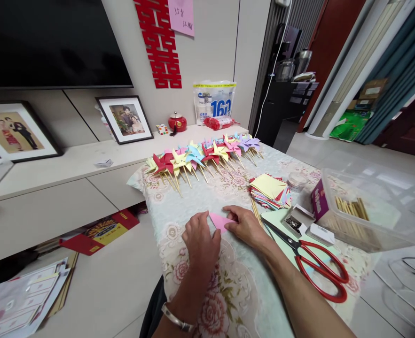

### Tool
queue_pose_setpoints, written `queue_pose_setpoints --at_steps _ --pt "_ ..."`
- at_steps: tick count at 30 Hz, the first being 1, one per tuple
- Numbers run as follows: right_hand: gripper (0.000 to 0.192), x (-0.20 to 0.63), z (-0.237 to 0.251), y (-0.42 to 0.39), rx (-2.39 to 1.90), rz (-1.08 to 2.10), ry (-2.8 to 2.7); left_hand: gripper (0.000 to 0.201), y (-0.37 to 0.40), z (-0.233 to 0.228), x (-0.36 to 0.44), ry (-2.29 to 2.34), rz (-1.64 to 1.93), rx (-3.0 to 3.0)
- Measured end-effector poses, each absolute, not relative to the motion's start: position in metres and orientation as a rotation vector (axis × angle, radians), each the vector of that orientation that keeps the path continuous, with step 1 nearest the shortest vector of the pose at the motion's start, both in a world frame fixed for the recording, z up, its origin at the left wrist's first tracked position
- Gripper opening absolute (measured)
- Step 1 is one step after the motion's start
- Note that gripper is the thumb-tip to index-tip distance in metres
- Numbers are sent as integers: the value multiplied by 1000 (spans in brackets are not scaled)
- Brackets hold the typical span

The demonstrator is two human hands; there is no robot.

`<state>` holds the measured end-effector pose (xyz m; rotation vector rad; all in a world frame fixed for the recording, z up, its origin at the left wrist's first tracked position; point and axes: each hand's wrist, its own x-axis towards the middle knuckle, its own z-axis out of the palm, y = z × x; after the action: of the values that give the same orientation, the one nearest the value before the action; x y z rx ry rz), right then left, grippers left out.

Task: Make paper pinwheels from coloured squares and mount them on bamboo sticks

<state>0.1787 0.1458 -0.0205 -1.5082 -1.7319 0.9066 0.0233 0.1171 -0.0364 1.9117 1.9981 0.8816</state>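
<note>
A pink piece of paper [219, 222], folded to a triangle, lies on the flowered tablecloth [244, 286] between my hands. My right hand [246, 226] pinches its right side between thumb and fingers. At its left edge, my left hand [200, 240] rests with fingers stretched out flat and the thumb apart. Red-handled scissors [301, 251] lie to the right on a pale green sheet [276, 220]. Beyond my right hand is a stack of coloured paper squares [270, 188]. Several finished paper pinwheels [196, 155] on sticks lie in rows at the far edge.
A clear plastic box [372, 230] with wooden sticks [351, 208] stands at the right. Near it are a small open box of metal fasteners [294, 223], a white box lid [320, 234] and a round clear container [298, 180]. A low cabinet [69, 166] borders the table.
</note>
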Motion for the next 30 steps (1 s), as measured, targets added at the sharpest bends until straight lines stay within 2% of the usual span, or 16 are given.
queue_pose_setpoints --at_steps 4,7,11,15,18,22,27,30 --pt "48 182 -19 149 -1444 994 -1569 39 121 -36 21 1782 1220 1745" --pt "51 185 -14 152 -1384 1094 -1369 37 131 -27 23 1531 1411 1340" --pt "54 189 -2 150 -981 1527 -781 45 151 -9 36 1037 1225 722" --pt "62 193 6 147 -714 1750 -530 65 164 -5 53 625 1168 611" --pt "67 197 7 146 -663 1795 -471 70 166 -13 57 510 1171 621" --pt "62 198 7 146 -670 1859 -495 69 163 -18 52 456 1151 712" --pt "70 195 8 143 -683 1862 -466 62 165 -18 47 464 1119 714" --pt "67 192 9 141 -688 1851 -439 54 168 -19 48 483 1129 686"
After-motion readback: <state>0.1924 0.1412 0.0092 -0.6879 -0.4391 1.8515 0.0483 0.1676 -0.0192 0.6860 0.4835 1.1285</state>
